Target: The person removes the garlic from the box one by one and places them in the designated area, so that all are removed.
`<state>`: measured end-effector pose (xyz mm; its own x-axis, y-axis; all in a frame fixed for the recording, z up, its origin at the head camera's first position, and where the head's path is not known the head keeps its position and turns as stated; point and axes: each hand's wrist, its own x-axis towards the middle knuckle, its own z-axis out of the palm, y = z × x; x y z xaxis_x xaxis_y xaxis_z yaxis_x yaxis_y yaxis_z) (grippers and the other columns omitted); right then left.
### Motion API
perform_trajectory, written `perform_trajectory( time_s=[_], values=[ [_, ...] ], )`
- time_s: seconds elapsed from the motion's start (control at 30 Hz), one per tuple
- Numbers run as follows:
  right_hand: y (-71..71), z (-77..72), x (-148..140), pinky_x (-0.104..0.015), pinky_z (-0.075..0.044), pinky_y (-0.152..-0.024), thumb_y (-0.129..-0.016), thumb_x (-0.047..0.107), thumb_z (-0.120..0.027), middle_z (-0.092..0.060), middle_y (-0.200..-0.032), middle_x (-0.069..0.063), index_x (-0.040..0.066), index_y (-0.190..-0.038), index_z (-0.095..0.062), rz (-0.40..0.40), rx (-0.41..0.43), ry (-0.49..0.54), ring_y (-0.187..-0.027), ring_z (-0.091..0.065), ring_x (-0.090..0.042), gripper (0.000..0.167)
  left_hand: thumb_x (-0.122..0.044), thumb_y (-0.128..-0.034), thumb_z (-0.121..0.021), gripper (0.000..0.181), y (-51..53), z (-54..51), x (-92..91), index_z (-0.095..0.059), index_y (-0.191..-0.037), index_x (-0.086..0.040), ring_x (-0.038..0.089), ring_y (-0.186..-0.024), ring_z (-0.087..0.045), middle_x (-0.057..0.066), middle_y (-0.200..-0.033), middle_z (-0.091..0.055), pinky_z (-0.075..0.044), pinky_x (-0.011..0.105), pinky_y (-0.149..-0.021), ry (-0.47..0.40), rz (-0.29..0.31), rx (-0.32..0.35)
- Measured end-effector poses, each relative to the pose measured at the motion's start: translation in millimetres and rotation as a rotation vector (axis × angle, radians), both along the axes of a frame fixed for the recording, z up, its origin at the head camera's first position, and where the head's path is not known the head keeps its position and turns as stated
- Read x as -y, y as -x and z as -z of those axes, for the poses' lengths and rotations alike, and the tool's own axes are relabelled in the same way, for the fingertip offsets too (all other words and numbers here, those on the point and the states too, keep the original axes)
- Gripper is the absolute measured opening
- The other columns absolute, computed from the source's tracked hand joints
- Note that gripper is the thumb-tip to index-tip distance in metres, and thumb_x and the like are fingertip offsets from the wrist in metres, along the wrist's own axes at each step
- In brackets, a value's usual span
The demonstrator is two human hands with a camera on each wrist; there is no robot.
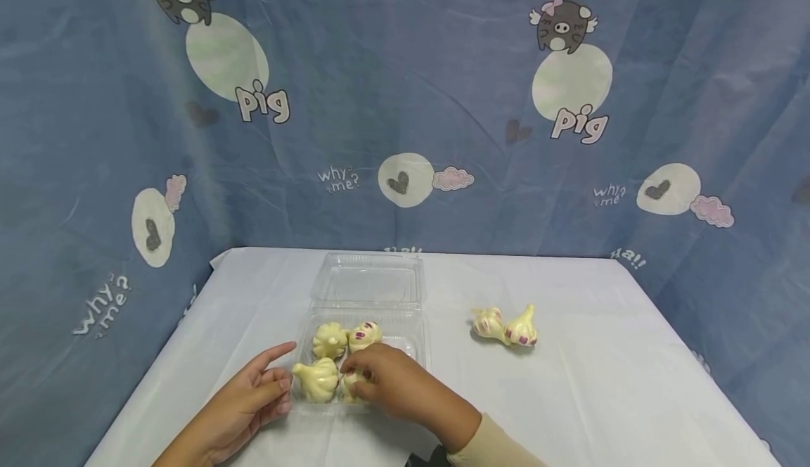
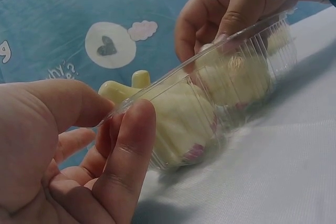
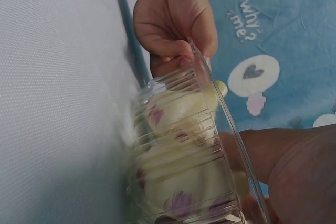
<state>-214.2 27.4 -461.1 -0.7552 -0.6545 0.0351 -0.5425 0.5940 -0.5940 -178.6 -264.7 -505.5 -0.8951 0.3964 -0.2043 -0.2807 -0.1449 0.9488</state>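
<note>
A clear plastic container (image 1: 399, 323) holds several pale garlic bulbs, some with purple marks. My left hand (image 1: 243, 407) is at its left side; in the left wrist view that hand (image 2: 79, 150) pinches the container's rim (image 2: 173, 74) between thumb and finger. My right hand (image 1: 405, 386) reaches in from the right, its fingers curled round the near right bulb (image 1: 351, 385), which it partly covers. To that bulb's left lies another bulb (image 1: 318, 380), stem pointing left. Behind are a bulb with its stem up (image 1: 329, 340) and a purple-marked one (image 1: 365, 335).
The container's open lid (image 1: 370, 280) lies flat behind it. Two more bulbs (image 1: 489, 323) (image 1: 522, 328) touch each other on the white tablecloth (image 1: 595, 368), to the right of the container. A blue printed curtain (image 1: 354, 101) hangs behind and beside the table.
</note>
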Motion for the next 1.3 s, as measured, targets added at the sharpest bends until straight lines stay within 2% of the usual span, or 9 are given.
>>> perform_trajectory(
  time_s=[0.37, 0.77, 1.0, 1.3],
  values=[
    [0.2, -1.0, -1, -0.02, -0.052, -0.081, -0.099, 0.027, -0.074, -0.065, -0.108, 0.015, 0.028, -0.121, -0.073, 0.003, -0.023, 0.011, -0.092, -0.055, 0.004, 0.022, -0.009, -0.1076, -0.058, 0.081, -1.9, -3.3, -1.9, -0.002, -0.166, -0.008, 0.006, -0.082, -0.063, -0.007, -0.1, -0.058, -0.061, 0.023, -0.079, -0.003, -0.01, -0.011],
    [2.9, -0.3, -5, -0.021, -0.052, -0.088, -0.099, 0.024, -0.074, -0.069, -0.117, 0.013, 0.024, -0.121, -0.074, -0.011, -0.05, 0.1, -0.097, -0.058, 0.003, 0.021, -0.01, -0.107, -0.06, 0.082, -1.7, -2.5, -1.9, -0.003, -0.166, -0.009, 0.006, -0.081, -0.063, -0.006, -0.102, -0.058, -0.062, 0.024, -0.079, 0.024, -0.019, -0.006],
    [3.1, -4.1, -8, -0.02, -0.052, -0.086, -0.101, 0.025, -0.071, -0.069, -0.119, 0.013, 0.022, -0.125, -0.073, -0.023, -0.066, 0.131, -0.095, -0.057, 0.004, 0.024, -0.009, -0.1068, -0.06, 0.081, -0.7, -1.5, -2.0, -0.004, -0.166, -0.009, 0.006, -0.082, -0.063, -0.005, -0.102, -0.059, -0.062, 0.024, -0.08, 0.02, -0.025, 0.0],
    [6.4, -10.9, -17, -0.021, -0.051, -0.084, -0.101, 0.023, -0.071, -0.065, -0.11, 0.015, 0.025, -0.123, -0.072, 0.02, -0.031, 0.179, -0.095, -0.056, 0.0, 0.023, -0.011, -0.1073, -0.06, 0.082, -1.8, -2.5, -2.4, -0.003, -0.167, -0.009, 0.006, -0.081, -0.063, -0.005, -0.102, -0.059, -0.062, 0.024, -0.079, 0.031, -0.031, 0.013]
  ],
)
